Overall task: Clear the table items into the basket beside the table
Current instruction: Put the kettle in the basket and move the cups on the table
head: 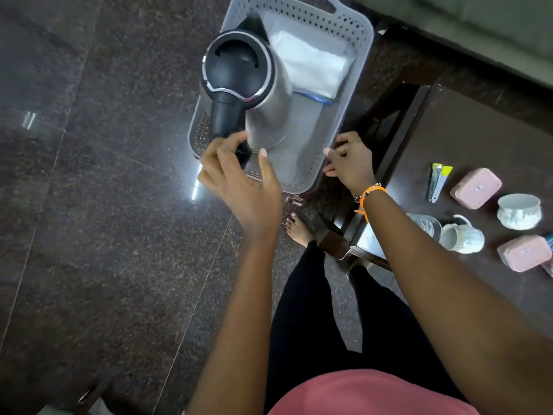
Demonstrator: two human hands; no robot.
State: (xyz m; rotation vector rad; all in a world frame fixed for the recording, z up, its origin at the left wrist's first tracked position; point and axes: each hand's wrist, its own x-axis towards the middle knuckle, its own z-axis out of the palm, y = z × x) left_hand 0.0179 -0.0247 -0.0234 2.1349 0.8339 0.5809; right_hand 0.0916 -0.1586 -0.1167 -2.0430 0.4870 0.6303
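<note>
A grey perforated basket [357, 55] sits on the floor beside the dark table [449, 139]. A steel kettle [269, 100] with a black lid stands inside it, next to a white packet [311, 64]. My left hand [239, 178] curls its fingers round the lower end of the kettle's black handle, thumb stretched out to the side. My right hand [348, 160] grips the basket's near right rim. On the table lie a yellow-handled metal tool [435, 182], two pink boxes [475, 188] [523, 253], a white bowl [519, 211], a white mug [462, 236] and a glass [425, 224].
Dark polished stone floor [89, 205] spreads to the left of the basket. My bare foot [299, 232] stands between basket and table leg. A green sofa [478, 25] runs along the top right behind the table.
</note>
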